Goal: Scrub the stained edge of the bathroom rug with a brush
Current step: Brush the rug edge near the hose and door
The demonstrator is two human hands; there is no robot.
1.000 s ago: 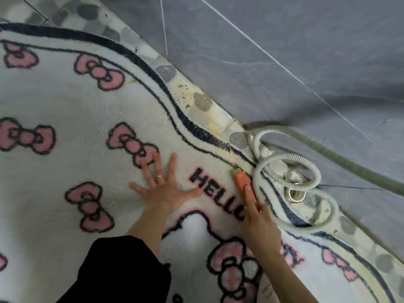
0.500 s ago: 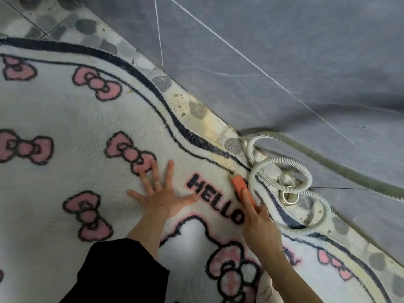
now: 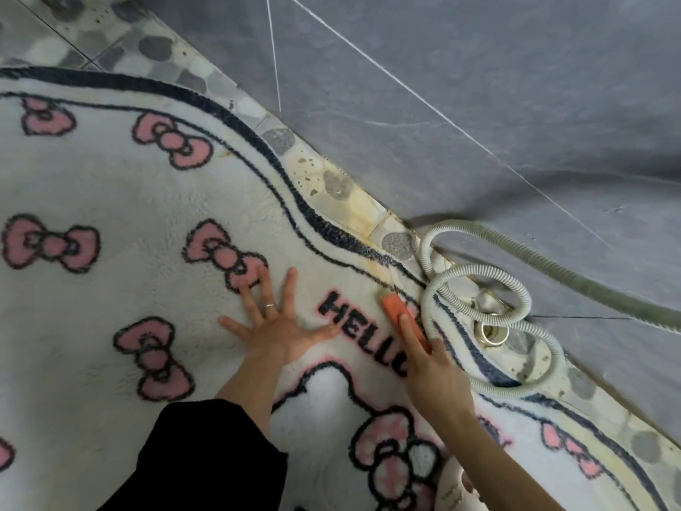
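Our right grip (image 3: 431, 374), clasping the orange brush (image 3: 396, 307), has slid slightly back along the yellowed edge of the rug (image 3: 110, 201) while our left grip (image 3: 280, 337) lies spread flat.

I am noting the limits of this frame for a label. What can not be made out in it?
Head view only.
Brush bristles: face down on the rug; its rear lies under the right hand.
Metal ring: partly behind the hose coils, too small to identify.
White object at the bottom edge: cut off, its print too small to read.
Rug: cut by the left and bottom edges.
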